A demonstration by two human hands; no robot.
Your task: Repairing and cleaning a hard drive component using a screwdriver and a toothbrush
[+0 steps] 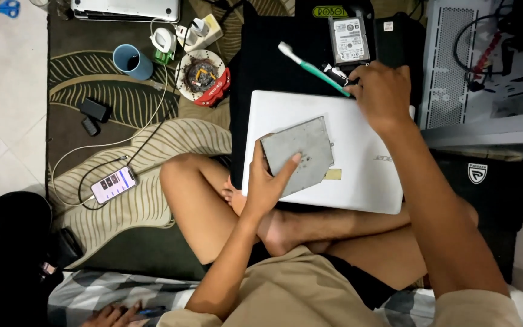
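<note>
**A:** What have I got in view right now?

**B:** I'm looking down at crossed legs with a closed white laptop resting on them. My left hand is wrapped around a flat grey metal drive, thumb on 1 edge and fingers curled under the other, holding it tilted just above the lid. So the drive is out of the machine and in hand.

**A:** And the right?

**B:** My right hand is at the far edge of the laptop, fingers closed on the handle of a green and white toothbrush, bristles pointing away from me over the black bag.

**A:** How far along does it look?

**B:** I'd judge the drive is pulled out and brushing is the step in hand, but the bristles aren't touching it yet. A second hard drive lies apart on the bag beyond the hand, untouched. Nothing looks put back, so cleaning and refitting appear left.

**A:** Anything else around?

**B:** A blue cup, a round dish of small parts and a lit phone on the patterned rug, well to the left.
</note>
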